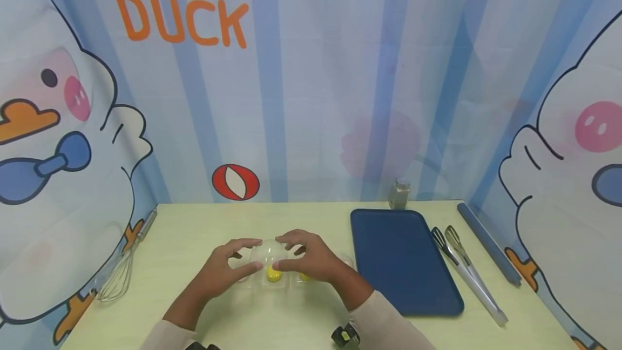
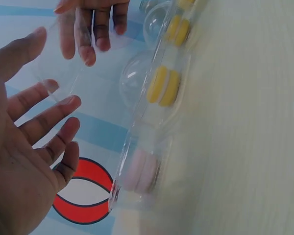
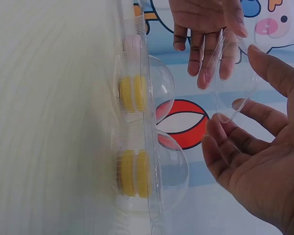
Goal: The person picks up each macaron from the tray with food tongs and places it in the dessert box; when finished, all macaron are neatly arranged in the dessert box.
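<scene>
Between my two hands is a thin clear plastic lid (image 2: 63,54), raised above a row of clear plastic cups (image 3: 151,132). My left hand (image 1: 218,269) holds one side, thumb and fingertips at its edge. Opposite it, my right hand (image 1: 313,258) grips the other side the same way. Below, a yellow macaron (image 1: 274,274) sits in a cup, with a second yellow macaron (image 3: 134,173) in the cup to the right. At the left end of the row lies a pink macaron (image 2: 141,171). Clear domes (image 3: 161,90) stand over the yellow ones.
A dark blue tray (image 1: 403,263) lies right of the cups, with metal tongs (image 1: 471,280) beside it. Behind the tray stands a small glass shaker (image 1: 399,194). A whisk (image 1: 119,274) rests at the left edge, and a blue roll (image 1: 488,244) at the right edge.
</scene>
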Demonstrator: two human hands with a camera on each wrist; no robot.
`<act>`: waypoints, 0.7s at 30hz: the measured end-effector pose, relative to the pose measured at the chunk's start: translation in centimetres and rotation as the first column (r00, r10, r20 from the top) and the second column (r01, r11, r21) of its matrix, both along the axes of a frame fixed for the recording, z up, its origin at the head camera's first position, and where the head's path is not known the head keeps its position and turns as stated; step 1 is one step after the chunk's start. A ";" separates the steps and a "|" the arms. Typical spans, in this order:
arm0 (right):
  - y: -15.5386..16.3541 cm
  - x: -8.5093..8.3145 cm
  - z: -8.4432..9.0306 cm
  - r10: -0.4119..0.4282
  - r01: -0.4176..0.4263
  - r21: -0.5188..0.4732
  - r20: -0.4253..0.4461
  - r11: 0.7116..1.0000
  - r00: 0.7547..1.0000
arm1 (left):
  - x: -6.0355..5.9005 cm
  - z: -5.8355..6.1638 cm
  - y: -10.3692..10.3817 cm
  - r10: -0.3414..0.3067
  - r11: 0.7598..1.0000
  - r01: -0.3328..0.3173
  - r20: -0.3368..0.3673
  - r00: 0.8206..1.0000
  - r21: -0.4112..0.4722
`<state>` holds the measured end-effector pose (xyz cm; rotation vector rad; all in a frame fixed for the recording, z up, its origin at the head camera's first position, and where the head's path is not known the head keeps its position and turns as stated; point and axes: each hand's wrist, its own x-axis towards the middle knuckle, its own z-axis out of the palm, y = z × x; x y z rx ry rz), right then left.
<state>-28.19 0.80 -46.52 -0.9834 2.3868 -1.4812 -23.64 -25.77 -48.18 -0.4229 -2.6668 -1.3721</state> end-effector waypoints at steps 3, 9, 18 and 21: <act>-0.2 0.1 -0.1 -0.017 0.019 0.043 -0.050 0.999 0.999 | -0.1 -0.1 -0.7 -0.004 0.999 0.004 0.000 1.000 -0.038; -0.9 0.2 -0.3 -0.029 0.043 0.109 -0.129 0.993 0.991 | 0.1 0.2 -1.7 -0.037 0.997 0.035 -0.022 0.999 -0.072; -2.5 0.5 0.0 -0.073 0.109 0.233 -0.158 0.966 0.985 | -0.3 0.2 -3.3 -0.094 0.986 0.079 -0.096 0.991 -0.145; -3.2 0.6 0.1 -0.086 0.133 0.271 -0.178 0.953 0.980 | -0.4 0.0 -3.7 -0.097 0.984 0.081 -0.100 0.990 -0.156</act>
